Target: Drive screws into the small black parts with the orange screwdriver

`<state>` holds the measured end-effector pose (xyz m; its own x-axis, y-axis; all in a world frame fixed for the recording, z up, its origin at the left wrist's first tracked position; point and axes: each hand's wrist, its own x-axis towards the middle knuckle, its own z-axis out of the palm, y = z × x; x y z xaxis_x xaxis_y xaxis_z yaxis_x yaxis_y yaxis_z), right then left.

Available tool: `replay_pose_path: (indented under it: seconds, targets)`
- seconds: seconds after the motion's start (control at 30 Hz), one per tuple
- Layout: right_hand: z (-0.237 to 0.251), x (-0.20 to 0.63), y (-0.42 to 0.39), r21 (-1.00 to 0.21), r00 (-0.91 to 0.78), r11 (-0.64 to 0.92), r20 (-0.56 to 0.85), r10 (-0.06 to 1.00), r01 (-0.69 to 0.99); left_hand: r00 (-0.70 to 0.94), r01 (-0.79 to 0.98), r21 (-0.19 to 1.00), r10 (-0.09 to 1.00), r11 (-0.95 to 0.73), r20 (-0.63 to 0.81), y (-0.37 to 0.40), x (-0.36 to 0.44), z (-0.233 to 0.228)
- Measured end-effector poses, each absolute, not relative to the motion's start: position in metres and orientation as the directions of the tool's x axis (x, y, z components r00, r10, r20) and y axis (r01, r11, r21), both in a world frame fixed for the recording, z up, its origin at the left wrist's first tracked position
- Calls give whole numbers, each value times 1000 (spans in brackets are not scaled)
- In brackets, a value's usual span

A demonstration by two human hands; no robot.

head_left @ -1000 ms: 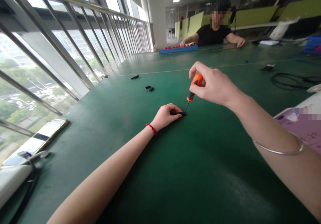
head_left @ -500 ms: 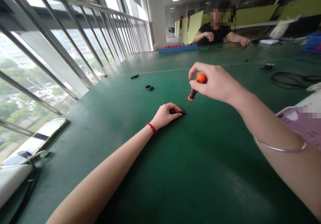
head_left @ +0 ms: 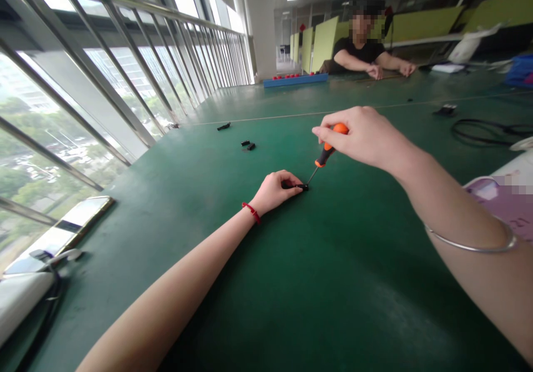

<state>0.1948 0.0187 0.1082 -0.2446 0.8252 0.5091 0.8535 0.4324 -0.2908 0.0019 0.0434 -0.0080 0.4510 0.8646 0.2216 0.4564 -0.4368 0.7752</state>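
Observation:
My left hand (head_left: 277,190) rests on the green table, its fingers closed on a small black part (head_left: 300,186) whose near end is hidden under them. My right hand (head_left: 360,136) grips the top of an orange-and-black screwdriver (head_left: 325,154), fingers wrapped about the handle. The screwdriver leans to the right, and its thin shaft runs down to the exposed end of the black part. Its tip appears to touch that end, though the exact contact is too small to make out.
Small black pieces (head_left: 249,145) and another black piece (head_left: 224,126) lie farther back. A phone (head_left: 62,233) is at the left edge, a black cable (head_left: 478,139) at the right. Across the table (head_left: 266,283) a person (head_left: 358,55) sits behind a blue strip with red knobs (head_left: 295,81).
My right hand has shifted slightly right, tilting the screwdriver more, and its fingers have changed position on the handle. My left hand is still. The person opposite has lowered one hand to the table.

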Motion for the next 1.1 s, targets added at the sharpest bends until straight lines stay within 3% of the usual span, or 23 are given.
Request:
replay_pose_path:
  seconds: [1.1]
  targets:
    - [109, 193, 16, -312, -250, 424, 470, 846, 850, 449, 464, 769, 865, -441, 225, 42, 2, -7]
